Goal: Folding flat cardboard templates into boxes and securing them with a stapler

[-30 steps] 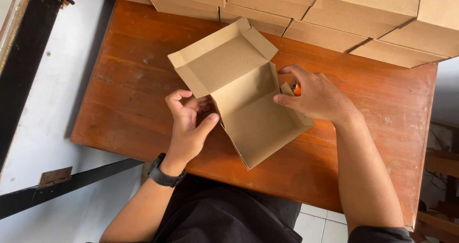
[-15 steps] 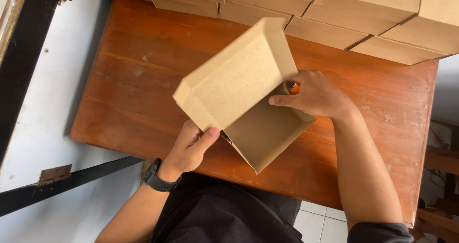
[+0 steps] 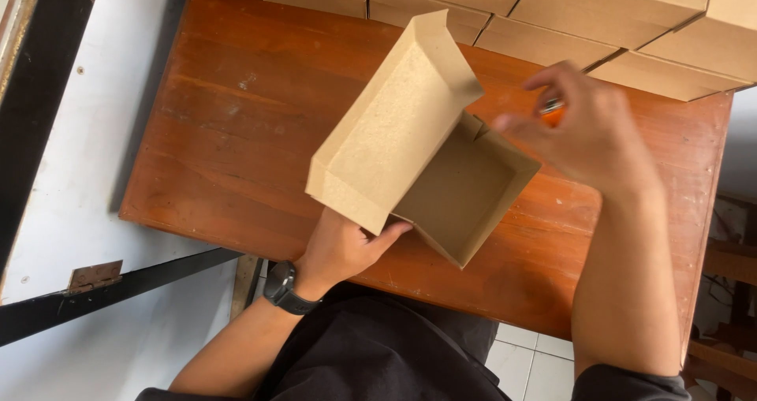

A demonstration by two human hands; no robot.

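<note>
Right hand [image 3: 591, 137] now off box [image 3: 426, 164]

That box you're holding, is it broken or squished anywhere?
Nothing stands out. The brown cardboard box has straight walls and its lid stands open, uncrushed. The left hand holds its near corner; the right hand, blurred, holds something small and orange.

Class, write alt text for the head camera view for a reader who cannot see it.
A person's left hand holds an open brown cardboard box by its near corner above a wooden table, lid raised. The right hand, blurred, is apart from the box, pinching a small orange object. Closed cardboard boxes line the table's far edge.
</note>
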